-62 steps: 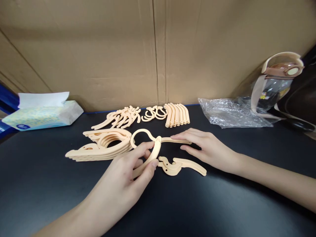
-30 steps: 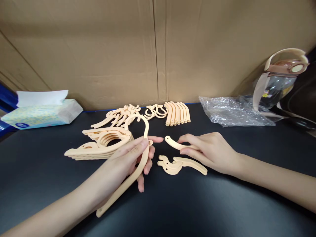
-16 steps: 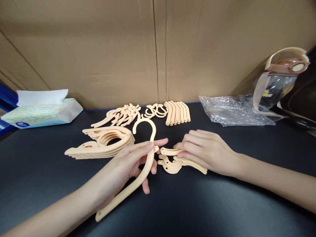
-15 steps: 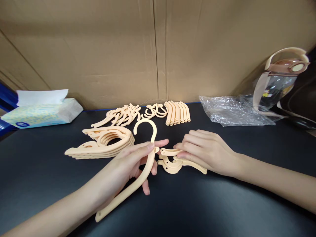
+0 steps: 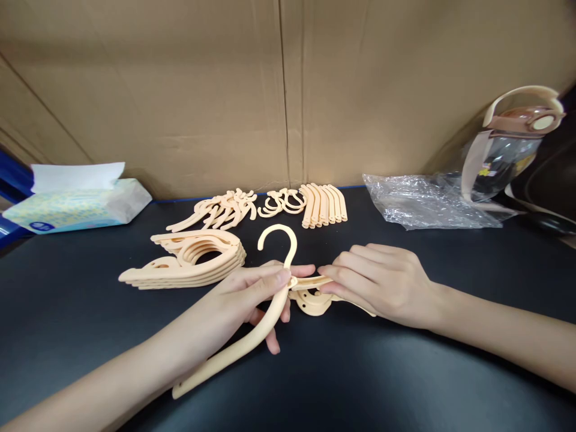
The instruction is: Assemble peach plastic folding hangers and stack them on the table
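My left hand (image 5: 258, 294) pinches a cream plastic hanger hook (image 5: 294, 243) together with a curved hanger arm (image 5: 238, 354) that slopes down to the lower left. My right hand (image 5: 382, 282) is closed on another hanger arm (image 5: 310, 282), its fingers covering the far end. The near end of that arm meets the joint under my left thumb; whether the two are locked together I cannot tell. Beneath it a curved hanger piece with small holes (image 5: 314, 305) lies on the black table (image 5: 360, 372), partly covered by the arm and my right hand.
Folded hangers (image 5: 211, 276) are stacked at the left. Behind them lie loose curved pieces (image 5: 229, 210), hooks (image 5: 283, 201) and a row of hanger arms (image 5: 324, 205). A tissue pack (image 5: 81, 204) stands far left; a plastic bag (image 5: 418, 201) and a bottle (image 5: 508, 156) are at the right.
My left hand has moved slightly right with the hook and its arm, closing the gap to the arm in my right hand. The right hand has shifted a little.
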{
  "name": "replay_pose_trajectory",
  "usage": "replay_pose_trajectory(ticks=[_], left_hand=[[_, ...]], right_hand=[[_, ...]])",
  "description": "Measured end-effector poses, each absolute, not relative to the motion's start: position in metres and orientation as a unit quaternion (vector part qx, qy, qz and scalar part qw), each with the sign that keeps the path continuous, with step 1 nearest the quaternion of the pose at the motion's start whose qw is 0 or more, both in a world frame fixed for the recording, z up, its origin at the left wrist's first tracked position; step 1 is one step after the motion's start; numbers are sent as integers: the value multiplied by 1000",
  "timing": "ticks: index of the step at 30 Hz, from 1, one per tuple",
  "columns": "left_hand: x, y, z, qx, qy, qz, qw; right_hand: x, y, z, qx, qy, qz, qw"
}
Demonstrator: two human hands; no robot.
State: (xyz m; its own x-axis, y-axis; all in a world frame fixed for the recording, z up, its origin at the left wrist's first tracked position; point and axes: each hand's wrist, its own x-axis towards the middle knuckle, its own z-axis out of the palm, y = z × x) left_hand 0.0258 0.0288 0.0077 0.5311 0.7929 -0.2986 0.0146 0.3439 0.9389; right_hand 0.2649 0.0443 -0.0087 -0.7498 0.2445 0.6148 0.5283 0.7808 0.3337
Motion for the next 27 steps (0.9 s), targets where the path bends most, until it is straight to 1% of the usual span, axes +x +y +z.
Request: replay_pose_trajectory(ticks=[7, 14, 27], left_hand=[[28, 26, 10, 512, 410, 268, 705], [28, 26, 14, 528, 448, 261, 672], [27, 26, 14, 512, 450, 268, 680]], right_hand=[[265, 43, -7, -212, -903, -250, 279], [264, 42, -6, -206, -905, -246, 279], [263, 42, -7, -195, -904, -259, 278]])
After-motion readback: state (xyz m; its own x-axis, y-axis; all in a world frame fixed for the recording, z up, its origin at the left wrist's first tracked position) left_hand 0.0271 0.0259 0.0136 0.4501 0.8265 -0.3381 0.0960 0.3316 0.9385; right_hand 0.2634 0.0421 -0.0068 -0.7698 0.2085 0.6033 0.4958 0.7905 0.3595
